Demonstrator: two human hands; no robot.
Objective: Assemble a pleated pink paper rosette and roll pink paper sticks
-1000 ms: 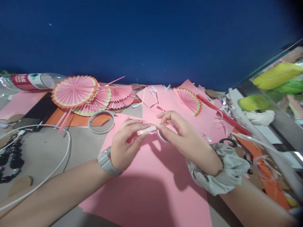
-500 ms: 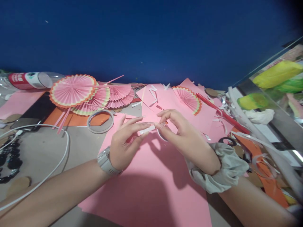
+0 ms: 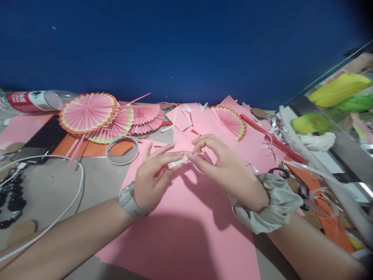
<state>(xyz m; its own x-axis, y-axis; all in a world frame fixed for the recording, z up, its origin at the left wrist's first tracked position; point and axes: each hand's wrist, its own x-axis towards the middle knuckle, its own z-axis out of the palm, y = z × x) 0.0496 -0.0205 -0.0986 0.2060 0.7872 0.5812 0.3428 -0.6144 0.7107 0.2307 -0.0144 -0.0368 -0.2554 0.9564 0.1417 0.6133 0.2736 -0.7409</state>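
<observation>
A short white strip, apparently double-sided tape, is pinched between the thumb and forefinger of my left hand; the other fingers are spread above it. At the strip's right end, the thumb and forefinger of my right hand press together on it. A thin curved white strip hangs below my right fingertips. Both hands are over a large pink paper sheet. Left of my hands lies a tape roll, flat on the grey table.
Pleated paper fans lie at the back left beside a plastic bottle. Another fan rests on pink paper at the back right. A red stick-like object and a white cable lie at the sides, with scraps and black beads.
My right thumb and forefinger have shifted slightly left along the white strip. My left hand keeps its hold; the whole view has shifted a little.
</observation>
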